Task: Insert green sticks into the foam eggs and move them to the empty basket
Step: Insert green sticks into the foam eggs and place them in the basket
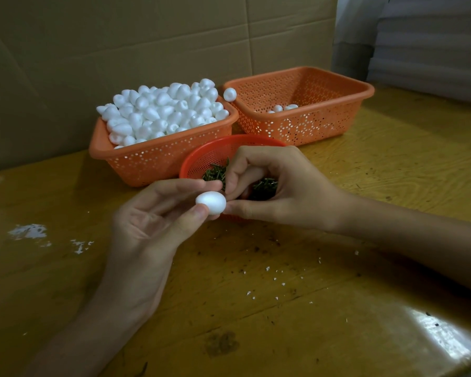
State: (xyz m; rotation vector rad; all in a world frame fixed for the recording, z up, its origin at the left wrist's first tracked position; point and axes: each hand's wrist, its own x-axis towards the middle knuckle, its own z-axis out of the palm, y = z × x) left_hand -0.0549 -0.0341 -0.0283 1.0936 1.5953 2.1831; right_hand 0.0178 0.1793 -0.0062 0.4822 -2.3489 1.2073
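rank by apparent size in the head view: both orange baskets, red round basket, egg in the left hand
1. Orange perforated plastic basket heaped with white foam eggs and nearly empty orange perforated basket: look alike, unranked.
2. Round red mesh basket of green sticks, partly hidden.
3. White foam egg in the left hand.

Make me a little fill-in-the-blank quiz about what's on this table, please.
The foam egg is held by the fingers of the ____ hand. The green sticks lie in a small basket that is ____ in shape. The nearly empty basket stands to the ____ of the heaped basket.
Missing words: left, round, right.
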